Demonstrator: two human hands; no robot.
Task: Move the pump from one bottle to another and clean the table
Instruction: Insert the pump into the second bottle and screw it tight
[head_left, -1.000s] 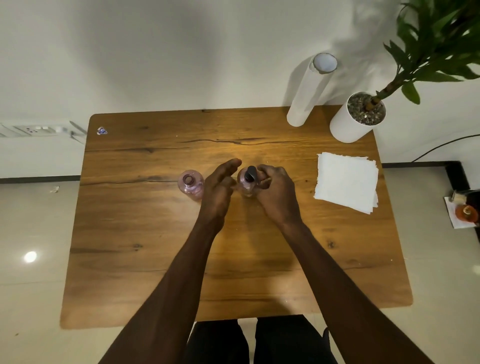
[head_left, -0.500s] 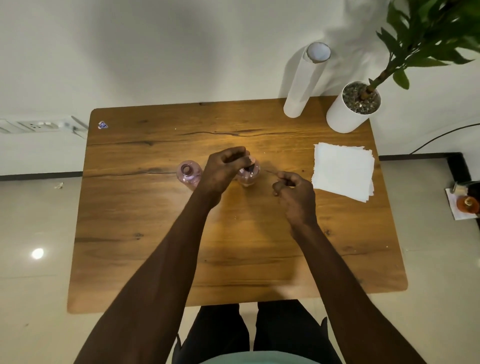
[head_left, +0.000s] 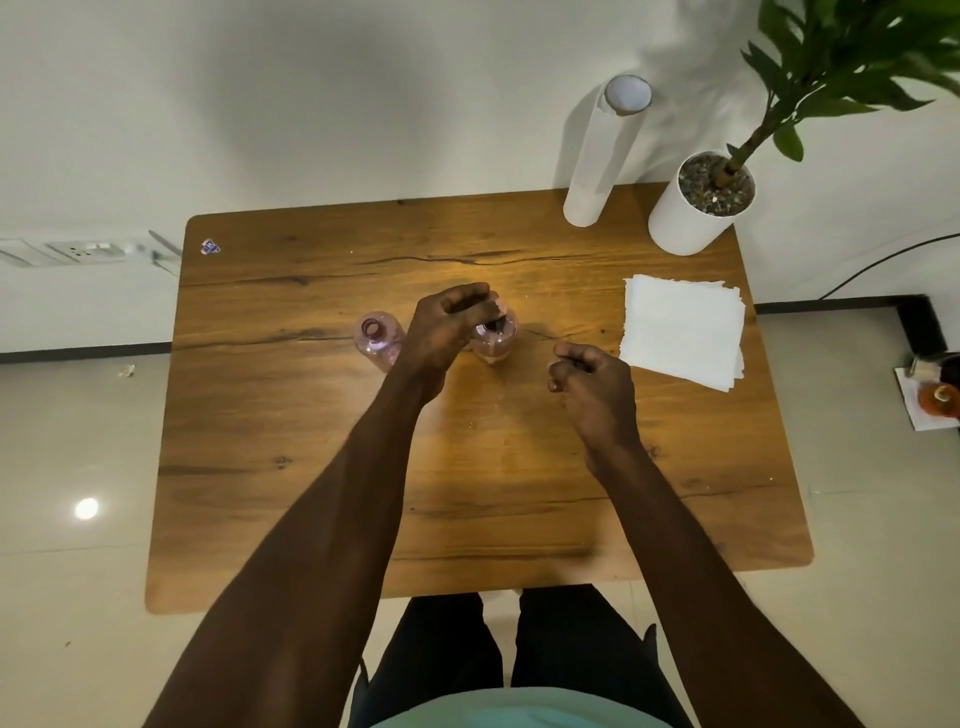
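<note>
Two small clear pink bottles stand mid-table on the wooden table (head_left: 311, 519). The left bottle (head_left: 378, 340) has an open neck with no pump. The right bottle (head_left: 496, 343) carries the dark pump (head_left: 496, 323) at its top. My left hand (head_left: 449, 330) curls over that pump from the left and grips it, hiding most of it. My right hand (head_left: 592, 379) hovers to the right of the bottle, away from it, fingers loosely curled and holding nothing.
A stack of white paper napkins (head_left: 683, 330) lies at the right. A white paper roll (head_left: 602, 156) and a white potted plant (head_left: 698, 205) stand at the back right corner. A small sticker (head_left: 209, 247) marks the back left corner.
My right hand let go of the pump bottle and drew back to the right. My left hand moved onto the pump and gripped it. The camera has shifted slightly.
</note>
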